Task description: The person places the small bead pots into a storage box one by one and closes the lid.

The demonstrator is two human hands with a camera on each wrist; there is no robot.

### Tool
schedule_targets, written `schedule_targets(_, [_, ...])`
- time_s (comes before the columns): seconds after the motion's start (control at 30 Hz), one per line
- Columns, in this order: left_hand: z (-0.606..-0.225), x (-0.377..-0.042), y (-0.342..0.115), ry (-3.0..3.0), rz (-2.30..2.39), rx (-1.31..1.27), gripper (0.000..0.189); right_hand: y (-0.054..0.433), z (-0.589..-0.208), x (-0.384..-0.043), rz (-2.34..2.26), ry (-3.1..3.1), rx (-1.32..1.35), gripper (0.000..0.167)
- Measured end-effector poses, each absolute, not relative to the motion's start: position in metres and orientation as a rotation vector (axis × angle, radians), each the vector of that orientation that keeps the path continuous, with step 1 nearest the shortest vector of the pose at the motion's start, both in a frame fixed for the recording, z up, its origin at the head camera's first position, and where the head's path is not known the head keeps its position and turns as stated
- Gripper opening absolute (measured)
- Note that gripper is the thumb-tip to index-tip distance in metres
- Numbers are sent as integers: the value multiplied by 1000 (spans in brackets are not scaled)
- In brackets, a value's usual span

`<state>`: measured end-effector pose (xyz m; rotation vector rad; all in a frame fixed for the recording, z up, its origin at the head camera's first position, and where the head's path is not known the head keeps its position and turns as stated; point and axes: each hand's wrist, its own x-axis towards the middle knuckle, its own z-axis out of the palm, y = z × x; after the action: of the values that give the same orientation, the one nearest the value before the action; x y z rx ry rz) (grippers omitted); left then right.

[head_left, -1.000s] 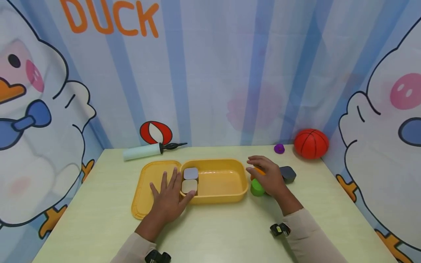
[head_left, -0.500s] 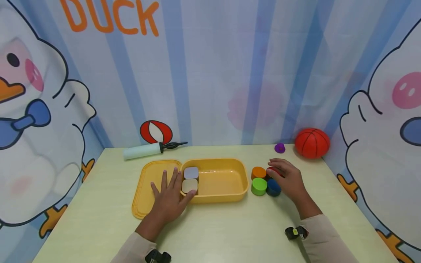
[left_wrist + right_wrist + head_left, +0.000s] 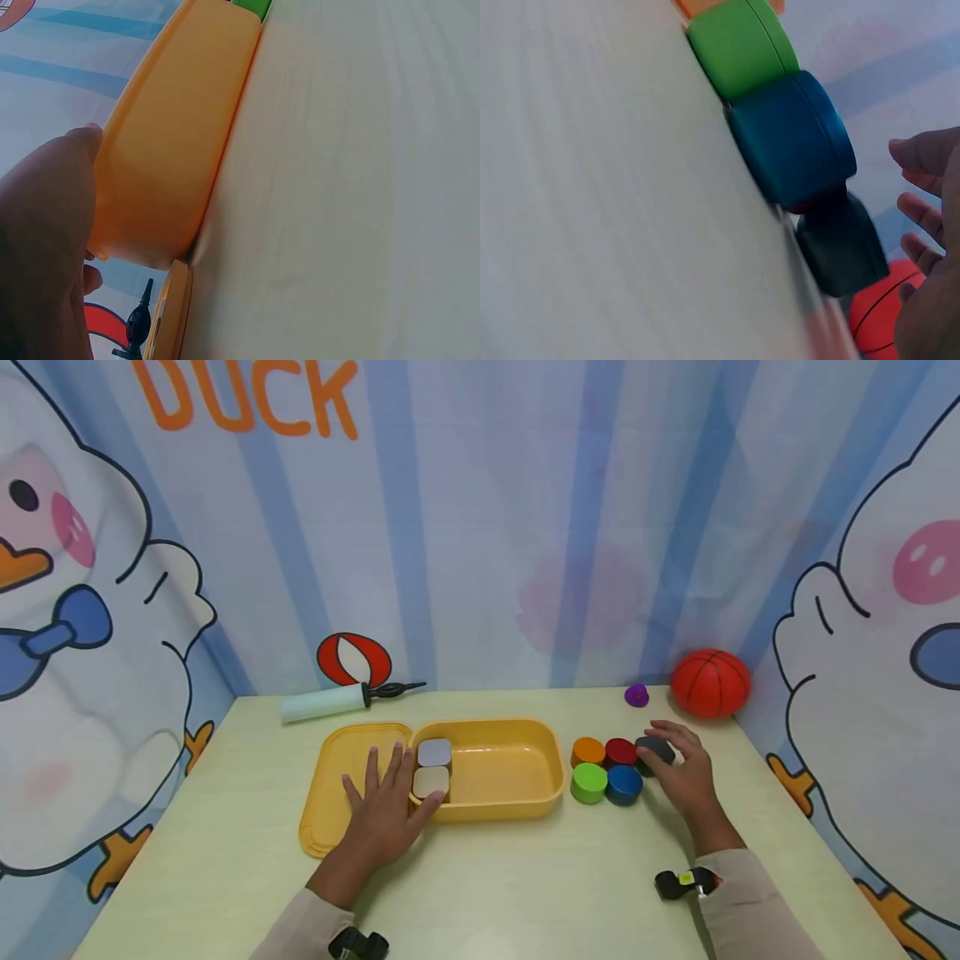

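My left hand (image 3: 382,820) lies with spread fingers over the left end of a yellow lunchbox-like container (image 3: 498,812), thumb at its near rim. Inside that end sit a lavender block (image 3: 435,751) and a cream block (image 3: 431,782). The left wrist view has this hand (image 3: 46,225) along the container's wall (image 3: 176,142). Over a dark grey block (image 3: 657,750) hovers my right hand (image 3: 690,781). In the right wrist view its loosely bent fingers stand apart from that block (image 3: 841,247). Beside it cluster orange (image 3: 588,752), red (image 3: 621,752), green (image 3: 588,783) and blue (image 3: 624,786) round pieces.
A yellow lid (image 3: 318,810) lies flat left of the container, partly under my left hand. Along the back edge are a pale hand pump (image 3: 326,702), a small purple object (image 3: 637,695) and a red ball (image 3: 711,683). A printed curtain (image 3: 480,527) hangs behind the table.
My right hand has moved right, from over the orange and green pieces, past the red one, to the dark grey block. The round pieces now show fully. My left hand has stayed put.
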<state>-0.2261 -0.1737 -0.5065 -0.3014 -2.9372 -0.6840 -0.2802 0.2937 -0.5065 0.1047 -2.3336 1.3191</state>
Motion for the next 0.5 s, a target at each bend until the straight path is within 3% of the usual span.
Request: schedule_targets(0.5, [-506, -226, -174, -2942, -693, -307, 96, 312, -516, -292, 1688, -2557, -275, 69])
